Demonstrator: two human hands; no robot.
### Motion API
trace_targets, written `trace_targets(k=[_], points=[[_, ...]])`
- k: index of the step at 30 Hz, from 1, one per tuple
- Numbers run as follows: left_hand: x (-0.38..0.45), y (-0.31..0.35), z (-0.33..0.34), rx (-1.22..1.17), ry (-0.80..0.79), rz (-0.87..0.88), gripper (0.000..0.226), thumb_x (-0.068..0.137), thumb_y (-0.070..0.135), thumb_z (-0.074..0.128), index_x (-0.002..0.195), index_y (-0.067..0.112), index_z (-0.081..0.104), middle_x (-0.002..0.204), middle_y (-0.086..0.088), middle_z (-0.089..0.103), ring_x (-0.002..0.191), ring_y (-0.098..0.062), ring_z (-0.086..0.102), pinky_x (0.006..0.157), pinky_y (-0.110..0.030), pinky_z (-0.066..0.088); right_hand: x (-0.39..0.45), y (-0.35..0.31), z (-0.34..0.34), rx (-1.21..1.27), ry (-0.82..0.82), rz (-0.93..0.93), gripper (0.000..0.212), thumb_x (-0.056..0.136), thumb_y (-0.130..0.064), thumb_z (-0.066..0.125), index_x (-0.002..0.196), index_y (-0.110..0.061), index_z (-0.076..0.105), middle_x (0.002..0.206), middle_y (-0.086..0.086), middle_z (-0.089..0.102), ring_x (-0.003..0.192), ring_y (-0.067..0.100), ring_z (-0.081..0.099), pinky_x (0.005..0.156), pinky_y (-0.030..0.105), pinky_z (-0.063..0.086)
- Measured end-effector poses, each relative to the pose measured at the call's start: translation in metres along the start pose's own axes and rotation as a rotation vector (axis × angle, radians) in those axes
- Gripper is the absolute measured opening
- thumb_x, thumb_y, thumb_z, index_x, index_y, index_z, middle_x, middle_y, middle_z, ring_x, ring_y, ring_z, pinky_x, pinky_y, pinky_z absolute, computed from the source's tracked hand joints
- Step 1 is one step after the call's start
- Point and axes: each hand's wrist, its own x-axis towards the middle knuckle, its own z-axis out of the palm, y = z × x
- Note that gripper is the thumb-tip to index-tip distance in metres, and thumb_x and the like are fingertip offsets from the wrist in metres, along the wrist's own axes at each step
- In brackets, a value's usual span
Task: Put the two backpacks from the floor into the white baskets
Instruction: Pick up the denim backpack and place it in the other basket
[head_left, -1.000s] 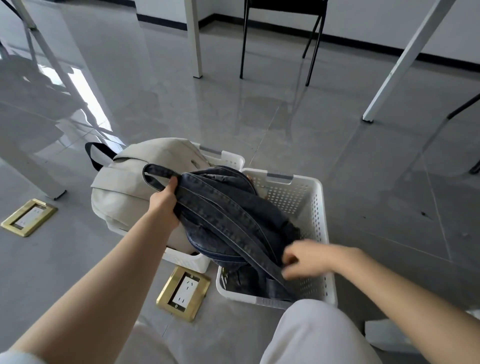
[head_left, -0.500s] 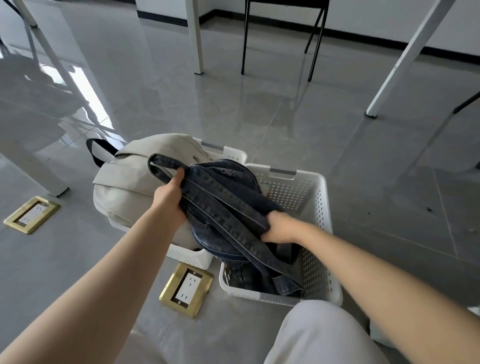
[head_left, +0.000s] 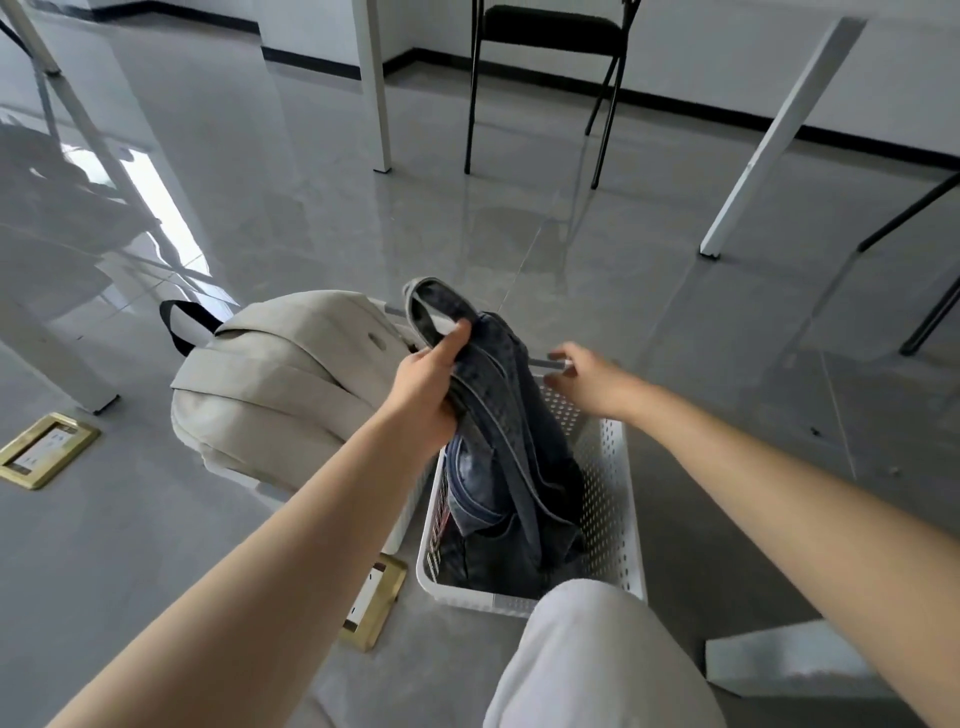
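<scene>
Two backpacks show: a pale beige fabric backpack (head_left: 280, 384), plump with a black top loop, lies just left of the white perforated plastic basket (head_left: 613, 499), hiding most of whatever holds it, and a dark blue denim backpack (head_left: 511, 467), limp and creased, stands inside that basket. The left hand (head_left: 428, 387) has its grip clamped on the denim backpack's straps above the basket. The right hand (head_left: 589, 382) hovers over the basket's far rim, fingers spread apart and holding nothing.
</scene>
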Motion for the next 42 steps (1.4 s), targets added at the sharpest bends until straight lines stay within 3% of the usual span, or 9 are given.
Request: trace_targets(k=[7, 13, 18, 23, 26, 28, 33, 38, 42], points=[[-0.019, 0.002, 0.040, 0.194, -0.189, 0.052, 0.026, 0.084, 0.000, 0.067, 0.104, -0.013, 0.057, 0.103, -0.038, 0.064, 0.090, -0.054, 0.063, 0.083, -0.068, 0.051, 0.002, -0.020, -0.023, 0.258, 0.003, -0.212, 0.064, 0.093, -0.010, 0.047, 0.145, -0.039, 0.024, 0.080, -0.003, 0.052, 0.062, 0.016, 0.056, 0.040, 0.018, 0.043], [-0.032, -0.011, 0.034, 0.586, -0.147, 0.318, 0.041, 0.068, -0.014, 0.073, 0.095, 0.014, 0.061, 0.092, -0.007, 0.069, 0.078, -0.020, 0.064, 0.083, -0.040, 0.057, 0.014, -0.004, -0.025, 0.300, 0.088, 0.012, 0.019, 0.080, -0.032, 0.052, 0.071, -0.020, 0.064, 0.085, 0.014, 0.060, 0.069, 0.026, 0.059, 0.052, 0.032, 0.049], [-0.047, -0.072, -0.013, 1.130, 0.182, 0.397, 0.047, 0.079, 0.015, 0.071, 0.121, 0.018, 0.052, 0.107, 0.008, 0.052, 0.099, -0.012, 0.053, 0.081, -0.021, 0.038, 0.019, -0.004, -0.036, 0.389, 0.304, -0.055, 0.033, 0.081, 0.002, 0.033, 0.087, -0.020, 0.057, 0.089, 0.018, 0.058, 0.077, 0.031, 0.058, 0.061, 0.050, 0.059], [-0.053, -0.070, -0.019, 0.743, 0.213, 0.389, 0.026, 0.090, 0.010, 0.047, 0.070, 0.015, 0.064, 0.057, 0.001, 0.068, 0.053, -0.007, 0.056, 0.058, -0.022, 0.046, 0.033, -0.005, -0.048, 0.477, 0.350, -0.060, 0.034, 0.070, -0.002, 0.029, 0.073, -0.023, 0.056, 0.080, 0.013, 0.059, 0.074, 0.024, 0.054, 0.063, 0.037, 0.049], [-0.058, -0.079, -0.011, 1.008, 0.136, 0.484, 0.003, 0.084, 0.020, 0.054, 0.086, 0.018, 0.053, 0.083, 0.006, 0.057, 0.076, -0.010, 0.054, 0.066, -0.022, 0.042, 0.031, -0.007, -0.045, 0.497, 0.389, -0.048, 0.031, 0.062, -0.009, 0.031, 0.070, -0.021, 0.058, 0.074, 0.009, 0.059, 0.075, 0.025, 0.053, 0.066, 0.036, 0.045], [-0.051, -0.097, -0.010, 1.189, 0.102, 0.373, 0.040, 0.075, 0.035, 0.066, 0.100, 0.020, 0.039, 0.106, 0.001, 0.043, 0.099, -0.018, 0.046, 0.085, -0.029, 0.042, 0.028, -0.015, -0.038, 0.476, 0.337, -0.070, 0.032, 0.061, -0.008, 0.029, 0.069, -0.021, 0.057, 0.070, 0.010, 0.057, 0.070, 0.026, 0.054, 0.059, 0.040, 0.048], [-0.024, -0.102, -0.022, 1.098, 0.466, 0.379, 0.036, 0.081, 0.025, 0.064, 0.108, 0.014, 0.044, 0.113, -0.008, 0.048, 0.104, -0.030, 0.048, 0.084, -0.038, 0.041, 0.022, -0.016, -0.039, 0.432, 0.174, -0.168, 0.045, 0.078, 0.010, 0.026, 0.078, -0.022, 0.056, 0.077, 0.018, 0.057, 0.062, 0.027, 0.058, 0.058, 0.039, 0.053], [-0.041, -0.085, -0.019, 0.891, 0.105, 0.483, 0.038, 0.090, 0.016, 0.058, 0.056, 0.017, 0.041, 0.051, 0.007, 0.041, 0.051, -0.005, 0.039, 0.055, -0.030, 0.029, 0.022, 0.003, -0.066, 0.489, 0.278, -0.113, 0.045, 0.085, 0.012, 0.030, 0.092, -0.020, 0.061, 0.080, 0.008, 0.060, 0.065, 0.018, 0.056, 0.058, 0.029, 0.053], [-0.050, -0.065, -0.030, 0.635, -0.038, 0.384, 0.041, 0.097, 0.023, 0.054, 0.073, -0.009, 0.061, 0.062, -0.006, 0.049, 0.057, -0.016, 0.043, 0.053, -0.030, 0.037, 0.034, -0.008, -0.060, 0.666, 0.409, -0.061, 0.041, 0.084, 0.007, 0.036, 0.083, -0.022, 0.064, 0.080, 0.004, 0.062, 0.066, 0.015, 0.055, 0.053, 0.020, 0.050]])
